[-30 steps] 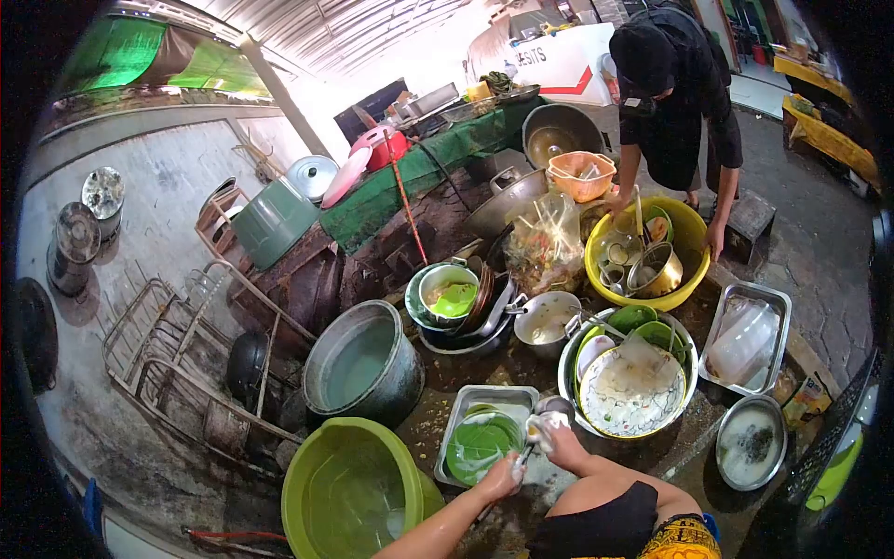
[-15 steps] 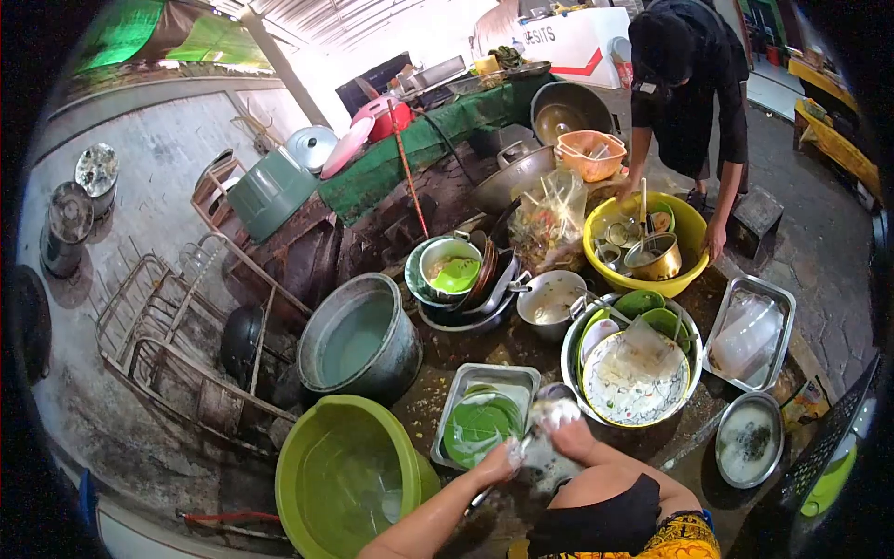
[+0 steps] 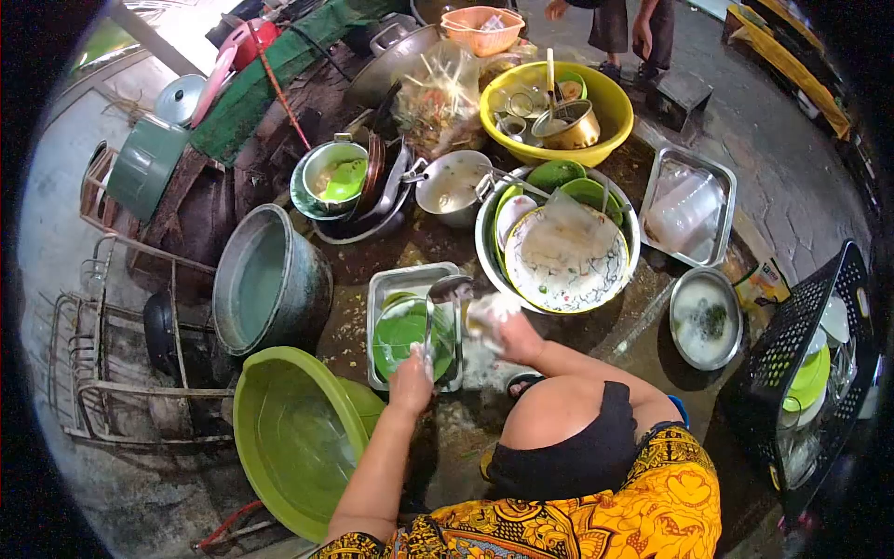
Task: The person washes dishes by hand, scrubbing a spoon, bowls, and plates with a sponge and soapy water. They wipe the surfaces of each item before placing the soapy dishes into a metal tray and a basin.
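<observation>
My left hand [image 3: 412, 380] is closed round the handle of a metal ladle [image 3: 450, 288], held upright with its bowl at the top. Close to the ladle, my right hand [image 3: 518, 337] grips a foam-covered sponge [image 3: 482, 317]; the lather partly hides its shape. Both hands are wet and soapy. Just beyond my left hand, green plates [image 3: 410, 337] lie in a rectangular metal tray [image 3: 377, 291].
A green tub [image 3: 256, 447] and a metal bucket [image 3: 326, 289], both with water, stand left. Ahead are a basin [image 3: 486, 252] of dirty plates and a yellow tub [image 3: 619, 140] of pans. A soapy bowl [image 3: 703, 321] and black crate [image 3: 759, 401] are right. Another person's hand [image 3: 643, 39] shows behind.
The view has tilted down and shifted right. The ladle has come upright beside the sponge. The other person, earlier bent with hands at the yellow tub, now stands back from it.
</observation>
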A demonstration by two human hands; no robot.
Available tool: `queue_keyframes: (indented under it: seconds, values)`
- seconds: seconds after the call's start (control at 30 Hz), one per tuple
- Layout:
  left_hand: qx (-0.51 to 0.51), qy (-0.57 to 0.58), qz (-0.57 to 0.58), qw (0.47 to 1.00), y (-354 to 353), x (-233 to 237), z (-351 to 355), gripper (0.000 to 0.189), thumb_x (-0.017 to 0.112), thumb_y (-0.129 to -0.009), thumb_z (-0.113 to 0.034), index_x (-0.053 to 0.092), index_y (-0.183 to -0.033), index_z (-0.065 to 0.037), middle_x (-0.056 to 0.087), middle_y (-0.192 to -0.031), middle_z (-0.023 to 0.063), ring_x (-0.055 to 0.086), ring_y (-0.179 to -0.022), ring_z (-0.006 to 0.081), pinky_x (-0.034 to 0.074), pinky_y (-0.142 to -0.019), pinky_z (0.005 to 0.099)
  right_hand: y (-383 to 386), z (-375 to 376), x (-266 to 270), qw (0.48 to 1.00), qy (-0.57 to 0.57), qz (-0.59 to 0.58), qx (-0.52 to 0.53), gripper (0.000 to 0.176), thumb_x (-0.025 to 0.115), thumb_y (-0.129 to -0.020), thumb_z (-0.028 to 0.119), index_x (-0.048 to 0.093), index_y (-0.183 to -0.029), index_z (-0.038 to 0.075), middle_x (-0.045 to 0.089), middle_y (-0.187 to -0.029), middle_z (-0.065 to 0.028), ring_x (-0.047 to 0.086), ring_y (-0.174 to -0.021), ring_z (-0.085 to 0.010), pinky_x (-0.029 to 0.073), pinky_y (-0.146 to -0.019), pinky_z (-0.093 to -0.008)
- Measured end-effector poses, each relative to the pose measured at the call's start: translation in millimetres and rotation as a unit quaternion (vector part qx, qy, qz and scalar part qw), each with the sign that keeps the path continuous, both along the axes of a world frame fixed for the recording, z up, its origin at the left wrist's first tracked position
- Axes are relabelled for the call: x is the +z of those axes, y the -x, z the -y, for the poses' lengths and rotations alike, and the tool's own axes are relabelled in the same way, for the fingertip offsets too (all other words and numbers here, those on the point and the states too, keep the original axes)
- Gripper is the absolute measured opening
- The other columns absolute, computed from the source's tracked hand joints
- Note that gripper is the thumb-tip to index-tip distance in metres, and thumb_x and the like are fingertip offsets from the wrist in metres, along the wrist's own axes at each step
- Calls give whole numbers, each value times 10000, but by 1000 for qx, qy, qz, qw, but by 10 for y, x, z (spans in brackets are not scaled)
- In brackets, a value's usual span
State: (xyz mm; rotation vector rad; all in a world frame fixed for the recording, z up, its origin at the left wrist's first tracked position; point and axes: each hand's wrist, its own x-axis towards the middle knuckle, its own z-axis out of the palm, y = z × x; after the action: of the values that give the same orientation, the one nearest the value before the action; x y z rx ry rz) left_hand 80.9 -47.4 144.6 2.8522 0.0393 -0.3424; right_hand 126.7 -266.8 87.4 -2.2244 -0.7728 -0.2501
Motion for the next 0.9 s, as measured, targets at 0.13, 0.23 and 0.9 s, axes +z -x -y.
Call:
queue_keyframes:
  seconds: [0.13, 0.23, 0.9]
  values:
    - [-86, -12, 49, 995, 72, -13, 6, 169, 391, -852, -127, 513, -915, -27, 576, -791, 225, 549, -663, 404, 435, -598, 478, -250, 2, 166, 976, -188, -67, -84, 571, 650, -664, 211, 460, -1194, 118, 526, -1034, -194, 496, -943, -372, 400, -835, -414]
    - [-181, 10, 104, 978, 108, -80, 108, 146, 412, -834, -96, 534, -899, -48, 574, -790, 215, 555, -654, 382, 443, -583, 457, -335, -62, 43, 983, -128, -120, -47, 522, 653, -652, 215, 506, -1139, 99, 547, -1003, -196, 516, -930, -358, 414, -829, -394]
    - [200, -12, 32, 979, -303, -949, -1004, 203, 418, -812, -208, 521, -910, -63, 577, -872, 231, 536, -854, 419, 421, -726, 480, -1556, 1098, -782, 877, 384, -18, -288, 169, 490, -723, 84, 606, -845, 70, 596, -873, -94, 607, -724, -249, 489, -560, -359]
